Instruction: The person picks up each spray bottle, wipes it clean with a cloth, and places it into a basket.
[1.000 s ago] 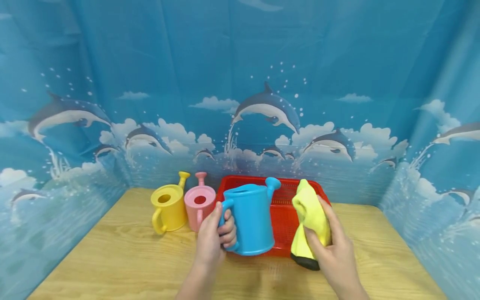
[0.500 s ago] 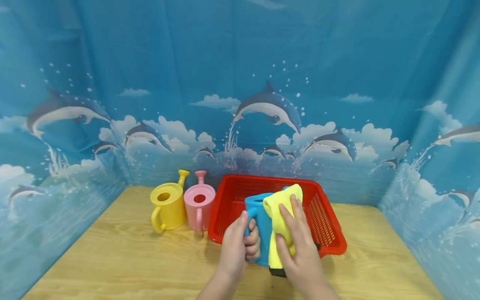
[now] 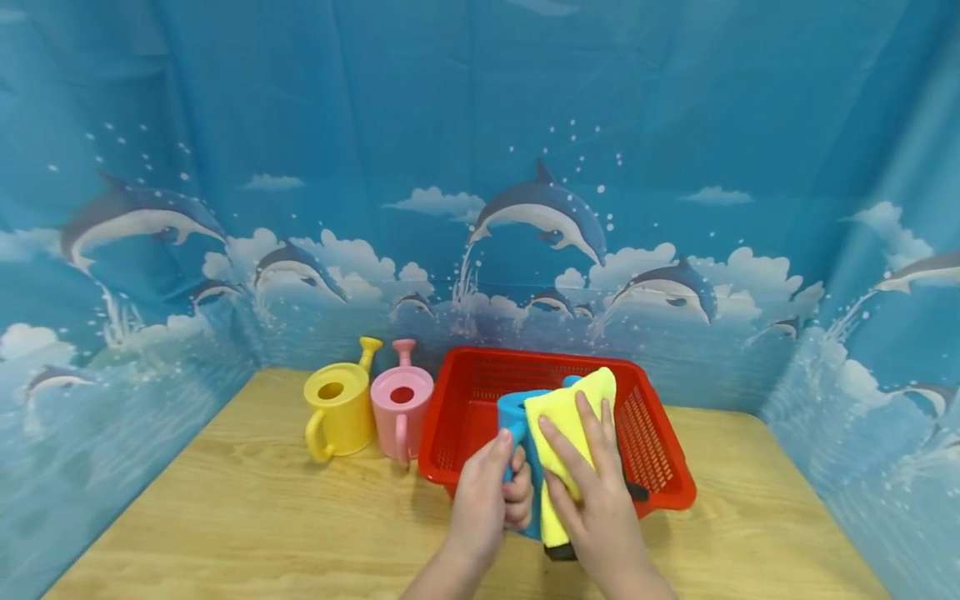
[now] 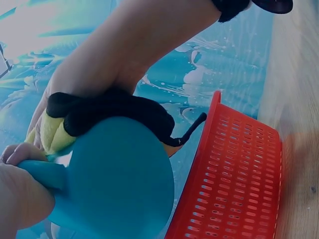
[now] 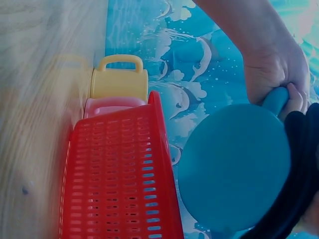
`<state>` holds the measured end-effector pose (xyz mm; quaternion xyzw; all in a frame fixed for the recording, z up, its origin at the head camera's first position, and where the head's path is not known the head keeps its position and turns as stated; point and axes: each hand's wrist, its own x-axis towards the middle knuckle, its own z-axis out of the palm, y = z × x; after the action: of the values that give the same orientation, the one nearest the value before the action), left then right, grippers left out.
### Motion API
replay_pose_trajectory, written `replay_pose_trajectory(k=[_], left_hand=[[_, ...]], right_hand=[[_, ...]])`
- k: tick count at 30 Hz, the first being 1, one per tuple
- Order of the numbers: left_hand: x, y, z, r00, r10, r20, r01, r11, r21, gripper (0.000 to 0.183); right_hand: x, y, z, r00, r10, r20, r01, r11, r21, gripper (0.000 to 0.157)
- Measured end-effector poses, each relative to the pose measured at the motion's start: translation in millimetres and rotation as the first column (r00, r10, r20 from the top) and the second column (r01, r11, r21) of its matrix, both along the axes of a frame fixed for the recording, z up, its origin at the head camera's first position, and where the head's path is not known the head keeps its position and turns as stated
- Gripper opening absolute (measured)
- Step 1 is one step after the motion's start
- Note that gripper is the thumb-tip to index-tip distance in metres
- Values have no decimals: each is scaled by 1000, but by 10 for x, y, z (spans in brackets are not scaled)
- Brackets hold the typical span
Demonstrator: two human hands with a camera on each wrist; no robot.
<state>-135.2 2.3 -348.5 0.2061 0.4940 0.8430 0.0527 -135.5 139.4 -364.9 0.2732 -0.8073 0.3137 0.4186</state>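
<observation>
In the head view my left hand [image 3: 491, 492] grips the handle of a blue toy watering can [image 3: 517, 404]. The can overlaps the front of the red basket [image 3: 468, 417]. Extended, spread fingers of my right hand [image 3: 600, 492] press a yellow cloth [image 3: 558, 417] with black edging against the can's right side. The cloth hides most of the can's body and spout. From the left wrist, the can's round base [image 4: 122, 169] shows, with the cloth's black edge [image 4: 114, 112] lying along it. The base also faces the right wrist camera.
A yellow watering can [image 3: 345, 417] and a pink watering can [image 3: 390, 425] stand side by side left of the basket. All rest on a wooden table [image 3: 247, 500]. A blue dolphin-print curtain [image 3: 480, 125] surrounds the table at the back and sides.
My left hand has brought the blue can to the right and slightly down. My right hand has moved left, laid the cloth on the can and spread its fingers over it.
</observation>
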Motion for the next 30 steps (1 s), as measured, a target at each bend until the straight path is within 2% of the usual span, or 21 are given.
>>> replay_pose_trajectory(k=[5,11,16,21,25,27,30], left_hand=[[-9,-12,4,1000,-3,2,3,999,33,35],[-40,-27,8,1000,-4,19,2,998,59,35],[-79,-109,31,998,56,41,-59,996,68,35],[-123,-212,70,995,86,49,-90,991,102,36],[-130,-276,92,991,96,98,-107,987,116,36],[-127,-296,103,989,94,117,-107,988,114,37],[-125,-313,119,992,76,103,-88,989,120,37]], right_hand=[[15,10,7,996,18,-89,-12,998,64,36],[49,24,-37,995,9,-104,5,991,135,38],[74,-6,-122,992,47,-120,-25,983,184,37],[71,-43,-202,988,79,-132,-53,980,194,36],[76,-55,-268,981,115,-159,-82,976,200,35],[74,-64,-281,976,140,-167,-107,975,193,36],[64,-88,-256,974,153,-167,-125,979,163,35]])
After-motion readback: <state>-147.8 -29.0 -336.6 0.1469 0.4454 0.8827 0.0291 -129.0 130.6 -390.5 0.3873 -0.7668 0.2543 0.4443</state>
